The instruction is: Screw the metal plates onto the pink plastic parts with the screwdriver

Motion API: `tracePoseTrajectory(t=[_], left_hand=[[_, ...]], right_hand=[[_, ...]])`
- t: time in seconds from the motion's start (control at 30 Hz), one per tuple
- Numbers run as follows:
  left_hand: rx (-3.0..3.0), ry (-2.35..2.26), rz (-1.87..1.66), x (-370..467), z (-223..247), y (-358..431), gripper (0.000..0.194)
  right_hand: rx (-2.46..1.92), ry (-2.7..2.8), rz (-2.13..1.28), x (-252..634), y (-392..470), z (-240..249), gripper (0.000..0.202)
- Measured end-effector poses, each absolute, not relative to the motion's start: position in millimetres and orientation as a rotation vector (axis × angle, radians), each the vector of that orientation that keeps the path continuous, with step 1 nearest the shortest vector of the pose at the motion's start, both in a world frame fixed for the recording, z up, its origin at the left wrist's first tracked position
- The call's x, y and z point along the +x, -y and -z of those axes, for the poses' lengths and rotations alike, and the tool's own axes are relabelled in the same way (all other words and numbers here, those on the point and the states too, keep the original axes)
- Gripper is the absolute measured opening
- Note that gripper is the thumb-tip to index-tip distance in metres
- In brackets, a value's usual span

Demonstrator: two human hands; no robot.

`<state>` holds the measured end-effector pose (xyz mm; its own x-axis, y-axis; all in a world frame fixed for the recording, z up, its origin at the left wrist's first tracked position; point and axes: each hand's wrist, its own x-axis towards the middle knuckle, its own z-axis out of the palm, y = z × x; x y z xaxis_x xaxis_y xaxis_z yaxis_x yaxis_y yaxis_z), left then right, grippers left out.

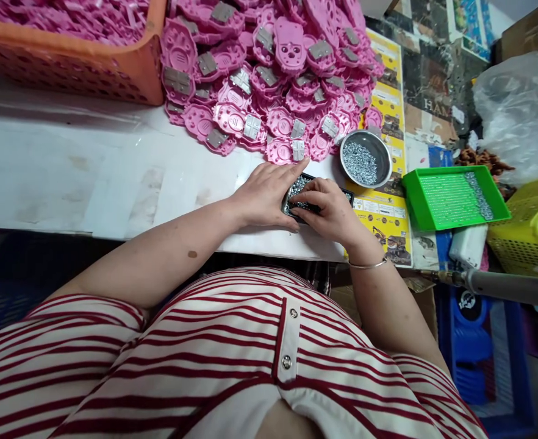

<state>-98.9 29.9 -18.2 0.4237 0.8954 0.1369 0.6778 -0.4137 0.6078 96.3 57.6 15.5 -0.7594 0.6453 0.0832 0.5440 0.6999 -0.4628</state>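
A small black tray [306,178] of tiny silvery metal pieces, probably screws, lies near the table's front edge. My left hand [269,192] rests against its left end, thumb and forefinger stretched apart along the near and far sides. Over the tray, my right hand [326,210] has its fingers bent down among the pieces; whatever is between the fingertips is too small to make out. Just beyond, a round metal bowl [385,160] holds more such pieces. Behind my hands are heaped pink plastic shells [280,122], many with grey metal plates, one showing a printed animal face.
An orange basket [152,67] of pink parts stands at the back left. To the right sit a green tray [456,225] with metal pieces and a yellow basket [516,244]. A grey metal tube [511,288] crosses at the right, near clear plastic bags [520,110].
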Motion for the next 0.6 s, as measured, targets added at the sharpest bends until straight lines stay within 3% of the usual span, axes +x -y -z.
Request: tracePoseTrajectory(t=[0.23,0.4,0.6], left_hand=[[2.214,-1.323,-0.649,-99,19,-30,0.135],[2.197,-1.332,-0.647,-98,17,-29,0.135],[2.217,-1.328,-0.668,-99,21,-30,0.128]], right_hand=[[-1.147,2.575,-0.351,86,-66,-5,0.032],[-0.925,2.756,-0.524,103,-55,-22,0.034],[-1.005,2.97,-0.408,104,-39,-20,0.069]])
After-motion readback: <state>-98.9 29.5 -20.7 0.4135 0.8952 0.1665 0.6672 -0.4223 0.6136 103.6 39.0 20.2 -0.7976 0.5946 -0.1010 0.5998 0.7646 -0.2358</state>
